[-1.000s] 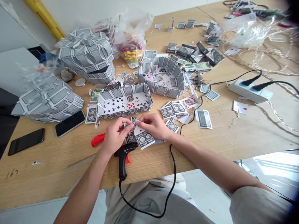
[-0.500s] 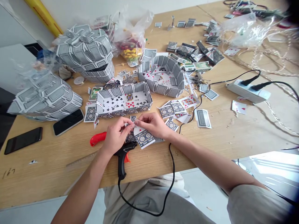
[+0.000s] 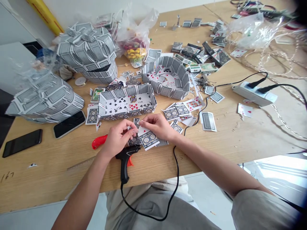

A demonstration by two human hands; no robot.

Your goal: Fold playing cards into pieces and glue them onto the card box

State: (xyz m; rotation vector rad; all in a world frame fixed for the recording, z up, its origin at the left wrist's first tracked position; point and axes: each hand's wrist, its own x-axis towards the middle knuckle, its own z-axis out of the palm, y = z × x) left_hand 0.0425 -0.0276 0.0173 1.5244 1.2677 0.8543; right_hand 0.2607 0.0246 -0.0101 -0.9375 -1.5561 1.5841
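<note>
Between thumb and fingers, my right hand (image 3: 159, 127) pinches a playing card (image 3: 149, 140), which appears folded: a white part with a red pip shows above its blue patterned back. My left hand (image 3: 120, 135) is closed at the card's upper left edge, thumb and fingertips together; whatever they hold is too small to make out. Below the left hand lies a black glue gun (image 3: 125, 163) with an orange trigger. A red-handled tool (image 3: 99, 141) is partly covered by the left wrist. Beyond both hands stands a rectangular card box (image 3: 127, 105) made of playing cards.
A heart-shaped card box (image 3: 168, 76) stands further back. Two lidded card baskets (image 3: 87, 48) and two phones (image 3: 69, 124) are at left. Loose cards (image 3: 177, 111) lie right of the box. The glue gun's cord (image 3: 177, 169) loops over the table edge; a power strip (image 3: 255, 92) sits right.
My fingertips have drawn slightly apart, and the right hand with the card has shifted a little to the right. The glue gun and boxes stay in place.
</note>
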